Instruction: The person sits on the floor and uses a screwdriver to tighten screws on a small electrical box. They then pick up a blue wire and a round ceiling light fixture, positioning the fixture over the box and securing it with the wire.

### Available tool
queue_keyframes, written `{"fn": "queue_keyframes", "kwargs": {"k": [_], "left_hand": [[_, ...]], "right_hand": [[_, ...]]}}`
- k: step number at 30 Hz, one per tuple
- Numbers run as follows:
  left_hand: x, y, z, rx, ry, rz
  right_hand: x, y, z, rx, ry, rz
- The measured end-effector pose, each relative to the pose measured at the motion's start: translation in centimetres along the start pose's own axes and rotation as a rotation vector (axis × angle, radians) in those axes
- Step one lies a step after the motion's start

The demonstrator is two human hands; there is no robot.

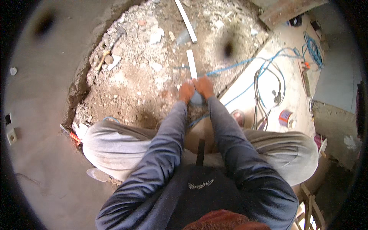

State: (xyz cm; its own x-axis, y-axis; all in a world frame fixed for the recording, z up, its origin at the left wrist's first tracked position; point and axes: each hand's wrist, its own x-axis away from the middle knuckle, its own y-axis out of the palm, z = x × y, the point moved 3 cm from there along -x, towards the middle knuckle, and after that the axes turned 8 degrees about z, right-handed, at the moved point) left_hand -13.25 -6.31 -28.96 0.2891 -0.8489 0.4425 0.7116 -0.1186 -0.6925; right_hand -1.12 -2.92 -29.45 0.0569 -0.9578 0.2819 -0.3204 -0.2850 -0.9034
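Note:
A short white pipe (191, 63) points away from me over the broken ground, and its near end meets my fingers. My left hand (186, 91) is closed at the left of that end, and my right hand (204, 86) is closed at its right, thumbs close together. Between my wrists shows a rounded grey-blue piece (197, 99); its kind is unclear. Farther off lies a second white pipe (186, 21), with a gap between the two. Beside it is a greyish, pipe-like piece (184, 38) partly in the dirt.
Rubble (126, 84) fills the dug area, with a yellow-handled hammer (105, 57) at its left. A blue hose (234, 67) crosses from my hands to a coil (313, 50) at the right. Dark cable (256, 92) and a can (287, 119) lie on the pale slab. A wooden board (289, 11) stands far right.

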Motion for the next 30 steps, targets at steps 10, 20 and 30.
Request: {"fn": "queue_keyframes", "kwargs": {"k": [10,20,30], "left_hand": [[-0.4,1.9,-1.6,0.232,0.035,0.061],[0.3,1.5,-3.1,0.507,0.000,0.258],[-2.3,-7.1,0.1,0.850,-0.084,0.285]], "right_hand": [[0.2,-0.8,-0.3,-0.076,0.092,-0.064],[0.3,-0.1,-0.7,-0.111,0.119,-0.085],[-10.3,-8.3,0.6,-0.264,0.186,-0.169]]}}
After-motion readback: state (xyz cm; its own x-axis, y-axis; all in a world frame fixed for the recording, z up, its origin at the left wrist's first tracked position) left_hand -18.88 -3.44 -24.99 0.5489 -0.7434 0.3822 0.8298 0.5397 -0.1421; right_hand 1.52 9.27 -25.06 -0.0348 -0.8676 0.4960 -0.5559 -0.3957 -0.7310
